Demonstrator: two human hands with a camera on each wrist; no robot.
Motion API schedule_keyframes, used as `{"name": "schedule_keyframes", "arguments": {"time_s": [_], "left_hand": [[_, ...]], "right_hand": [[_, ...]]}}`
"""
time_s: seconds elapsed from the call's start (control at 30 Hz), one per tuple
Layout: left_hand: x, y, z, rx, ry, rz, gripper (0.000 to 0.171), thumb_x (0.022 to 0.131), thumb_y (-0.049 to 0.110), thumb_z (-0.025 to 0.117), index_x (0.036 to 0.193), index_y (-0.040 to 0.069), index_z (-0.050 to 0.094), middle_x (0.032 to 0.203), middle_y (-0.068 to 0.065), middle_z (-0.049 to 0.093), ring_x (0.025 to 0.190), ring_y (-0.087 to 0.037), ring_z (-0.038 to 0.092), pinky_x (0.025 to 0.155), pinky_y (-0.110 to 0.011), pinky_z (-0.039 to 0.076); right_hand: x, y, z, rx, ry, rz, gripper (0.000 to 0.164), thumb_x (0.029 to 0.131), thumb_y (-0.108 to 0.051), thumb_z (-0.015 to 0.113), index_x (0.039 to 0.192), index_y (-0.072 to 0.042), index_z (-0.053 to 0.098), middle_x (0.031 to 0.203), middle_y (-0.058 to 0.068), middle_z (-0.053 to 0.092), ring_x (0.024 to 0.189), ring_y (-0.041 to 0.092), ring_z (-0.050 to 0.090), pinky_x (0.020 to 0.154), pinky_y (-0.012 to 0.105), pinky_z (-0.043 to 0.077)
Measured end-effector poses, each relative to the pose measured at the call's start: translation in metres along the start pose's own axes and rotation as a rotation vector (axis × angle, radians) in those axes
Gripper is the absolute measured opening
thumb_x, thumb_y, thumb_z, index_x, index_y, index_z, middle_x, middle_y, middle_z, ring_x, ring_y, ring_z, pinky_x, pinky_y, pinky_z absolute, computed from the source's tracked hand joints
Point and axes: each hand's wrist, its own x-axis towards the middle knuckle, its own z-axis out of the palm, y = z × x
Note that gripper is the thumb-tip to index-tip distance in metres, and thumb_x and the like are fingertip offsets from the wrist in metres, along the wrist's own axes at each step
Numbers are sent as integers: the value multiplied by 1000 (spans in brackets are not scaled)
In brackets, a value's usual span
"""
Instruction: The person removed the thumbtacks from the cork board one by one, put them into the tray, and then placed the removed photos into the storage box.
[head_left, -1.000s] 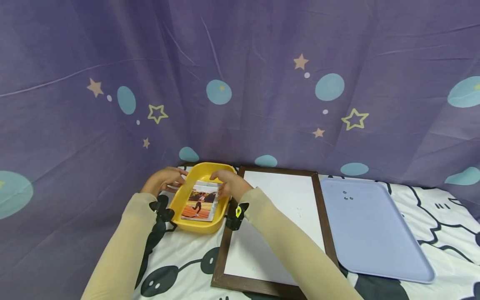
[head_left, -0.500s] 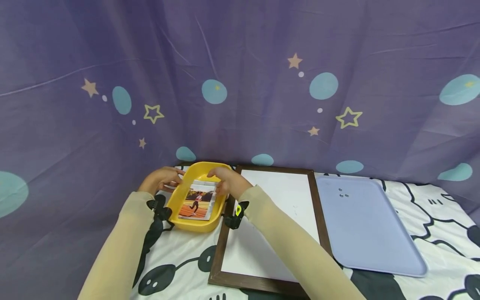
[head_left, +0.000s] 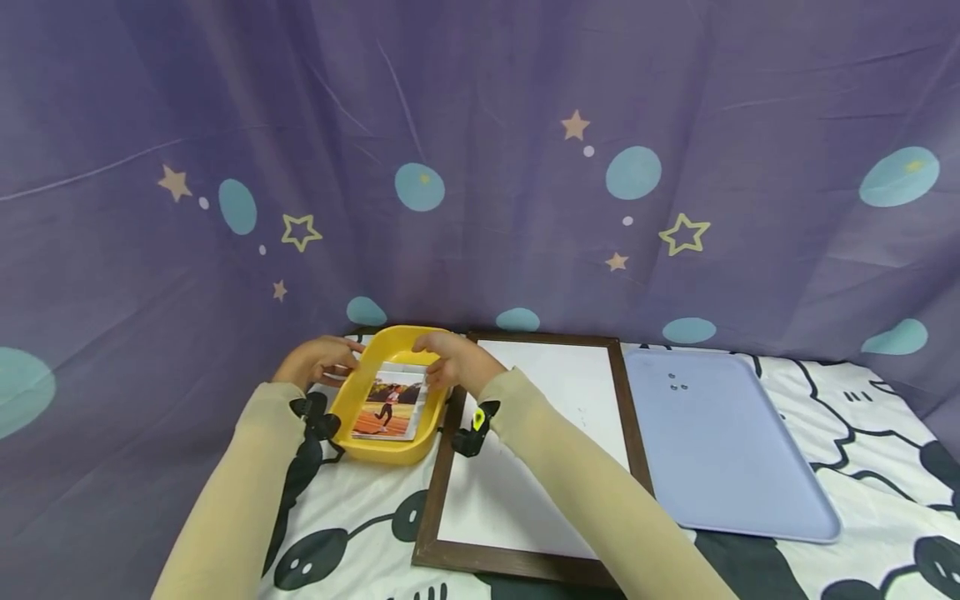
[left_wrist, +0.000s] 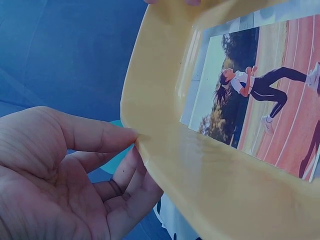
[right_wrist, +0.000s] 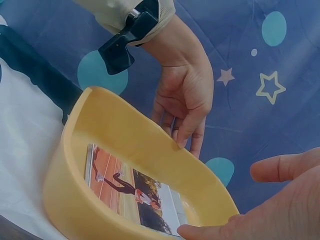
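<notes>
A yellow plastic tub (head_left: 384, 452) with rounded corners stands at the far left of the cloth. In it lies a photo (head_left: 390, 404) of a runner on a track, with the pale edge of another sheet showing under it. My left hand (head_left: 318, 362) pinches the tub's left rim between thumb and fingers, as the left wrist view shows closely. My right hand (head_left: 459, 363) reaches over the right rim; in the right wrist view its thumb (right_wrist: 280, 168) is held apart from a straight finger (right_wrist: 205, 232) that overlaps the photo's end.
Right of the tub lies a whiteboard (head_left: 517, 508) with a brown frame, partly under my right forearm. Farther right is a pale blue tray (head_left: 735, 458) with several small metal pieces (head_left: 678, 382) near its back. A patterned purple curtain (head_left: 495, 250) rises behind.
The whole scene has shifted slightly left in the head view. Both hands stay at the tub's rims, and the photo keeps its place inside.
</notes>
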Motion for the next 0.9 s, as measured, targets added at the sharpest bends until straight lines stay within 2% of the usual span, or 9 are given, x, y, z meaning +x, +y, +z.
{"name": "schedule_keyframes", "arguments": {"time_s": [0.17, 0.57, 0.77, 0.83, 0.9], "left_hand": [[5, 0, -1, 0, 4, 4, 57, 100, 6, 56, 154, 2, 38, 125, -15, 62, 99, -23, 65, 93, -41, 58], [4, 1, -1, -3, 25, 18, 56, 99, 4, 54, 152, -3, 39, 128, -19, 63, 102, -26, 66, 99, -46, 56], [4, 3, 2, -6, 62, 4, 54, 96, 6, 54, 149, -3, 45, 122, -14, 62, 99, -23, 63, 100, -45, 55], [1, 4, 2, -6, 71, 13, 53, 95, 9, 53, 146, -5, 46, 125, -17, 59, 104, -27, 60, 103, -46, 51], [-4, 8, 2, 0, 70, 27, 57, 96, 14, 51, 148, -8, 40, 139, -24, 49, 121, -37, 53, 111, -53, 43]], "right_hand": [[-3, -2, -2, 12, -5, 4, 72, 96, -12, 57, 160, -4, 26, 164, 33, 20, 154, 46, 21, 124, 56, 24], [-12, -5, -13, 25, -84, -15, 62, 99, -13, 51, 157, -4, 30, 162, 31, 27, 154, 43, 24, 125, 58, 22], [-22, -7, -20, 8, -105, -21, 56, 101, -14, 52, 154, -5, 34, 157, 30, 39, 150, 43, 34, 124, 59, 23], [-27, -8, -23, 5, -113, -27, 54, 101, -14, 52, 152, -6, 36, 155, 29, 42, 148, 42, 37, 124, 59, 24], [-32, -9, -25, -5, -132, -35, 53, 101, -15, 53, 151, -7, 36, 154, 28, 45, 147, 42, 39, 124, 58, 25]]}}
